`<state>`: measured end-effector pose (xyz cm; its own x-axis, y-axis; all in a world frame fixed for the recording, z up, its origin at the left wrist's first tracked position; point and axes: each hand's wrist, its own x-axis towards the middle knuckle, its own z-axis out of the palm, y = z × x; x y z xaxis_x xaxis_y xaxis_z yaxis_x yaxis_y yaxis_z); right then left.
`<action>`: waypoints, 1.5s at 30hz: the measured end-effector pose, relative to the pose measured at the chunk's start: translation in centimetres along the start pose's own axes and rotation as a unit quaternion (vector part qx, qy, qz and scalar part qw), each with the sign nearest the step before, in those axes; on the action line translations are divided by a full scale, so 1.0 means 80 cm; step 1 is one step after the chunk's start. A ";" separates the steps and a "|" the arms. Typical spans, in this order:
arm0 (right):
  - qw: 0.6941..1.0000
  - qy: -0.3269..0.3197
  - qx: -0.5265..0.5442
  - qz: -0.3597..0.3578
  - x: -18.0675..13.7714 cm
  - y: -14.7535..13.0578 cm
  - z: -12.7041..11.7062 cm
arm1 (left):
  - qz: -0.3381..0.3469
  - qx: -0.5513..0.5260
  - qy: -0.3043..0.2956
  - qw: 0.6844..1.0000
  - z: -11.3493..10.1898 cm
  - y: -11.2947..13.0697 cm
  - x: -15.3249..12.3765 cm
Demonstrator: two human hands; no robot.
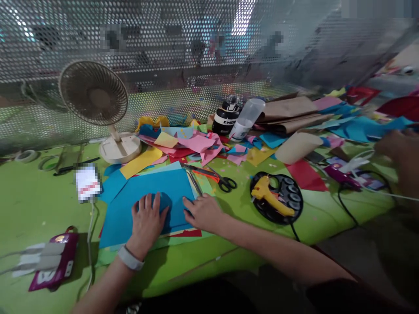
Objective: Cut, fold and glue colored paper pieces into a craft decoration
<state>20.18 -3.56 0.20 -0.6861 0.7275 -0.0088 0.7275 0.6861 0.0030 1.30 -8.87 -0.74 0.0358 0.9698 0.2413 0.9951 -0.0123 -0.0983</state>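
A sheet of blue paper lies on top of several coloured sheets on the green table. My left hand rests flat on the blue paper, its fingers spread, with a pale band at the wrist. At the sheet's right edge is my right hand; its thumb and fingers bend onto the edge, and a small gap shows between them. Whether it grips the paper, I cannot tell. Orange-handled cutter and black-handled scissors lie just beyond the stack's upper right corner.
A yellow glue gun sits on a round black tray to the right. Paper scraps are heaped behind the stack, near a black bottle. At left stand a fan and a purple power strip. Another person's hand shows at far right.
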 end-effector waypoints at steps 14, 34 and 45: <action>0.992 0.112 0.008 -0.050 -0.008 -0.024 0.006 | 0.034 -0.085 -0.012 0.996 0.024 -0.017 -0.020; 0.975 -0.062 0.151 -0.153 -0.066 -0.001 0.025 | 0.051 -0.071 -0.034 0.996 0.017 -0.039 -0.032; 0.984 -0.026 0.080 -0.159 -0.091 0.020 0.030 | -0.020 -0.010 -0.082 0.996 0.009 -0.120 -0.092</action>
<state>26.34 -7.79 -2.17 -0.8807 0.4724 -0.0348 0.4712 0.8662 -0.1662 -8.59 -15.68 -2.24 -0.0174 0.9963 0.0844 0.9971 0.0235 -0.0722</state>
